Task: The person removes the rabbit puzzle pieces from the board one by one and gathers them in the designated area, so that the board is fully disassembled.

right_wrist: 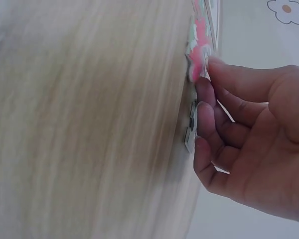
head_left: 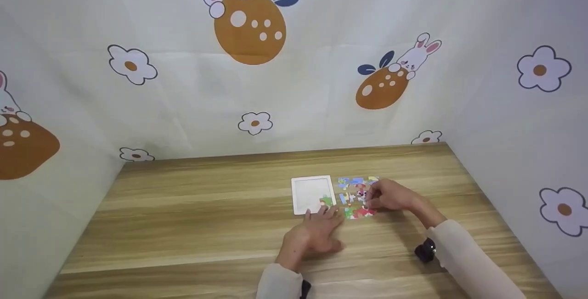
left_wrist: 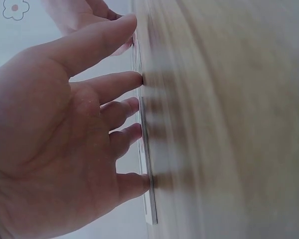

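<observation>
A white puzzle tray (head_left: 294, 196) lies flat on the table, with a green puzzle piece (head_left: 325, 200) in its near right corner. My left hand (head_left: 314, 234) is spread at the tray's near edge; in the left wrist view its straight fingertips (left_wrist: 135, 131) rest along the tray's side. Right of the tray, several colourful puzzle pieces (head_left: 357, 212) lie close together in rows. Over their right side, my right hand (head_left: 391, 194) has curled fingers and pinches a puzzle piece (right_wrist: 205, 54) between thumb and index finger, largely hidden by the hand.
The wooden table (head_left: 193, 216) stretches left of the tray and toward the front. A pale curtain (head_left: 312, 78) printed with rabbits and flowers stands behind it and at both sides. A dark wrist camera (head_left: 425, 251) sits under the right sleeve.
</observation>
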A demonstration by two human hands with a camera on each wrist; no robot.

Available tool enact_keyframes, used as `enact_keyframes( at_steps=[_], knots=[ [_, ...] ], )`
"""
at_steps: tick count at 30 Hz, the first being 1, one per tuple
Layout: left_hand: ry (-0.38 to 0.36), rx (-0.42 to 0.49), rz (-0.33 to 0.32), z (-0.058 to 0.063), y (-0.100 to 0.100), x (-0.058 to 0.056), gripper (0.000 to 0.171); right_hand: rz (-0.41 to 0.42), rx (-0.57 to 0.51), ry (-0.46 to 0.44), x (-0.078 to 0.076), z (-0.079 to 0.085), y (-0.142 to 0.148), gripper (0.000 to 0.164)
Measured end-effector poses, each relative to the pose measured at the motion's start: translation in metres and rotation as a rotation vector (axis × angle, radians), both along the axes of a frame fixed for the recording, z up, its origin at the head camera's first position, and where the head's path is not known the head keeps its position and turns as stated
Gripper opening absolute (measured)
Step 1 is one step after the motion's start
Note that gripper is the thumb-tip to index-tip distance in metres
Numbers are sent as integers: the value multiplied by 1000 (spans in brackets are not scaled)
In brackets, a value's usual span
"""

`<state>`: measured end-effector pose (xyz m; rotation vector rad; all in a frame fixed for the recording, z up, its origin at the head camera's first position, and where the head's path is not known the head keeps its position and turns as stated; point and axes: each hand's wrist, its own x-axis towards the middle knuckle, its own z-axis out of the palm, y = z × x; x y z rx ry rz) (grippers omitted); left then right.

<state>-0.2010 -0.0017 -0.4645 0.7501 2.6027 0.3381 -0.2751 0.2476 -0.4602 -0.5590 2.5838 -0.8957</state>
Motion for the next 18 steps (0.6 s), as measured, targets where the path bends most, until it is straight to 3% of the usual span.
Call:
enact_keyframes(
  at_steps=[8,13,18],
  knots=[
    [-29,22,16,0,-2,-1,70,32,-41,29,4,0,-1,15],
    [-58,53,33,2,-3,0,67,-11,-32,45,5,2,-5,15],
    [-41,116,29,7,-7,0,65,-40,-40,62,6,9,-17,12]
  ],
)
